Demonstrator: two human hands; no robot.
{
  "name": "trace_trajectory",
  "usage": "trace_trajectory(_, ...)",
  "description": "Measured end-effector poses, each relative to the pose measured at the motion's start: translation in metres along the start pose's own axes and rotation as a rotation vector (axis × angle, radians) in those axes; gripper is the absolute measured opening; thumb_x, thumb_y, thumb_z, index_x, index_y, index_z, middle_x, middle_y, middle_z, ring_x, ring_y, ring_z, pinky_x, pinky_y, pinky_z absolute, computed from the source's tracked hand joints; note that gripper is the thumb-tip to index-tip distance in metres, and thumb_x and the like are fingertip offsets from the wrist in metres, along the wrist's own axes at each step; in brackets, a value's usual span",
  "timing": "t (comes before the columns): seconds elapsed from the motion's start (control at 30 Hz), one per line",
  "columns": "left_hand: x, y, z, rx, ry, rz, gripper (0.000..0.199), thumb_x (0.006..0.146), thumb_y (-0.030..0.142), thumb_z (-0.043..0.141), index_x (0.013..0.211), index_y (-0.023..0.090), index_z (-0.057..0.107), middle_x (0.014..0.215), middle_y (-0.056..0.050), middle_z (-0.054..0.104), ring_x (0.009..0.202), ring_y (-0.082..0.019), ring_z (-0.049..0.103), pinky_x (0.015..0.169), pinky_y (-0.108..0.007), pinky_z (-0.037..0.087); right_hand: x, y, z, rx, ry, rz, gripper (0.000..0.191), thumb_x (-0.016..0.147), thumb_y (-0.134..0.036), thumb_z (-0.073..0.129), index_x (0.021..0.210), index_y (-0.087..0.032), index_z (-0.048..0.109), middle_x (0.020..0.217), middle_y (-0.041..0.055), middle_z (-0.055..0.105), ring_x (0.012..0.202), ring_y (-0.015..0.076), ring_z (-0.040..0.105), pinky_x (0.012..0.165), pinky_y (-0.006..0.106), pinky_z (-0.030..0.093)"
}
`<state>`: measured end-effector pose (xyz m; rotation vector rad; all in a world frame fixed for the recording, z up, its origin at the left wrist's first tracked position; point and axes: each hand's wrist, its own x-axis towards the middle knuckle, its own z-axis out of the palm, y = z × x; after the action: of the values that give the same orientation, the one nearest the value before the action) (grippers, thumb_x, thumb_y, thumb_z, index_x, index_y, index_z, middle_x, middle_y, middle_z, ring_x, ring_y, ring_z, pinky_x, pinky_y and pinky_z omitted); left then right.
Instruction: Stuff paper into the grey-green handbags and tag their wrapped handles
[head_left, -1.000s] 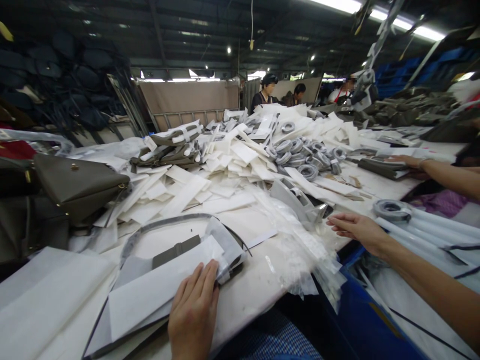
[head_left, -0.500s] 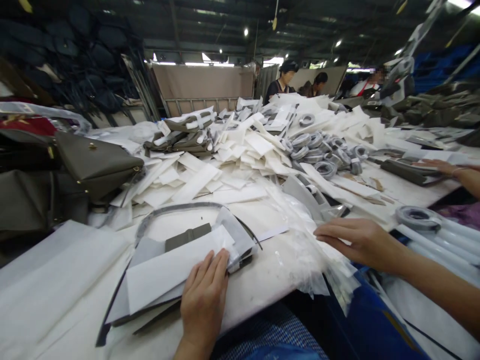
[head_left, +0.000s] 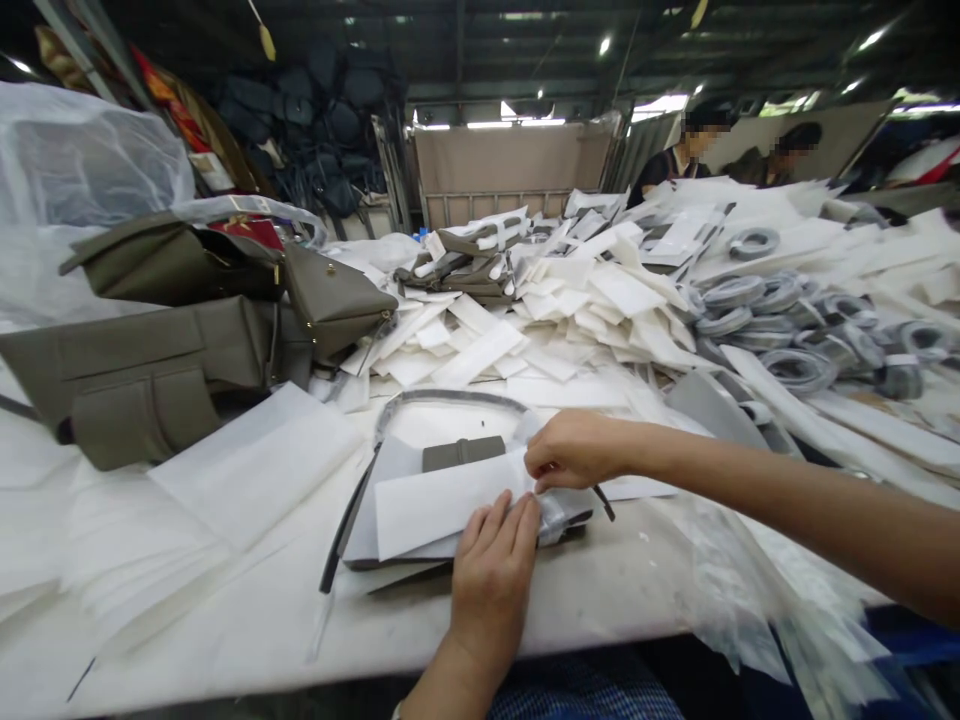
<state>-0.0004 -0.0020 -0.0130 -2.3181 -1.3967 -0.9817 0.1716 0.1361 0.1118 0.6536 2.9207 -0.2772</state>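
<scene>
Just beneath the left grip [head_left: 495, 560], its fingers laid flat and side by side, a white sheet [head_left: 435, 505] rests on olive bag parts [head_left: 465, 453], its long axis running crosswise, one end pointing left past the fingers and the other to the right, slightly farther from the wearer. At that right end, the right grip [head_left: 577, 450] has thumb and fingers drawn together; what lies between them I cannot tell. Beyond both, a handle loop [head_left: 450, 395] arches over the worktop [head_left: 405, 640].
</scene>
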Motion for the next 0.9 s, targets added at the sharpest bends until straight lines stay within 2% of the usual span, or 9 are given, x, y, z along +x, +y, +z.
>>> trace_trajectory(0.17,-0.001,0.000,0.003,-0.021,0.036,-0.017,0.026,0.099,0.016,0.049,0.119,0.019,0.066,0.126,-0.004,0.070,0.119,-0.023,0.063,0.103,-0.039,0.046,0.030,0.006,0.001,-0.077,-0.191,-0.043,0.006,0.085,-0.033,0.071,0.085,-0.028,0.076,0.079,-0.0011,0.076,0.071,0.0148,0.064,0.055,0.025,0.028)
trace_trajectory(0.33,-0.001,0.000,0.000,-0.009,0.021,-0.006,0.025,0.098,0.017,0.050,0.116,0.020,0.068,0.127,-0.008,0.069,0.120,-0.023,0.062,0.103,-0.038,0.046,0.052,0.000,-0.002,-0.184,-0.299,-0.057,0.007,0.076,-0.033,0.080,0.074,-0.027,0.076,0.069,-0.0014,0.073,0.060,0.0149,0.059,0.051,0.027,0.023)
trace_trajectory(0.5,0.001,0.001,-0.001,-0.020,0.058,-0.003,0.029,0.101,0.018,0.043,0.117,0.021,0.068,0.123,-0.005,0.071,0.116,-0.021,0.065,0.097,-0.034,0.048,0.068,-0.004,-0.006,-0.195,-0.375,-0.084,0.010,0.068,-0.030,0.085,0.065,-0.027,0.075,0.058,-0.0027,0.069,0.051,0.0134,0.052,0.051,0.027,0.025)
trace_trajectory(0.73,0.002,0.003,-0.001,-0.048,0.096,-0.031,0.032,0.105,0.023,0.037,0.114,0.023,0.068,0.118,0.000,0.074,0.112,-0.021,0.067,0.091,-0.035,0.048,0.089,0.006,-0.014,-0.220,-0.377,-0.079,0.031,0.059,-0.047,0.090,0.060,-0.022,0.072,0.056,-0.0020,0.066,0.053,0.0135,0.050,0.054,0.026,0.025)
trace_trajectory(0.9,0.000,0.003,0.003,-0.046,0.131,-0.039,0.031,0.104,0.023,0.039,0.114,0.024,0.068,0.117,0.001,0.074,0.112,-0.021,0.067,0.091,-0.036,0.049,0.093,0.020,-0.015,-0.149,-0.351,-0.075,0.036,0.057,-0.051,0.090,0.069,-0.022,0.073,0.063,-0.0046,0.068,0.054,0.0115,0.049,0.053,0.025,0.024)
